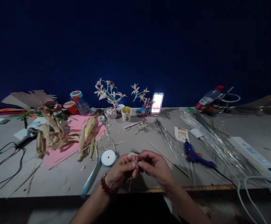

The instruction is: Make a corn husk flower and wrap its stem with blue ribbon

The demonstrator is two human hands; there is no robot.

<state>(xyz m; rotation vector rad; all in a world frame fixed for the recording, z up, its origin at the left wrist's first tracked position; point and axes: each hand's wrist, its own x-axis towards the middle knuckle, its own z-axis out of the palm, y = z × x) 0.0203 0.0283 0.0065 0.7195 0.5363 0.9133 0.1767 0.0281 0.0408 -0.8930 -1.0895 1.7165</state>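
Observation:
Above the table's front edge, my left hand (122,168) and my right hand (155,168) meet, fingertips pinched together. Between them is a small pale strip of corn husk (136,157), mostly covered by the fingers. A thin stem-like end hangs below the left fingers. A dark pointed blade tip (134,151) shows just behind the fingertips; whether a hand holds it I cannot tell. Beside my left wrist lies a roll of light-blue ribbon (108,158), its tail running to the table edge. A thin stick (170,160) lies beyond my right hand.
Dried corn husks (53,132) lie on pink paper (60,155) at left. Husk flowers (109,91) stand in a pot at the back, near a lit phone (157,103). At right are a blue glue gun (197,157), wire bundles (215,140), a power strip (251,155) and cables.

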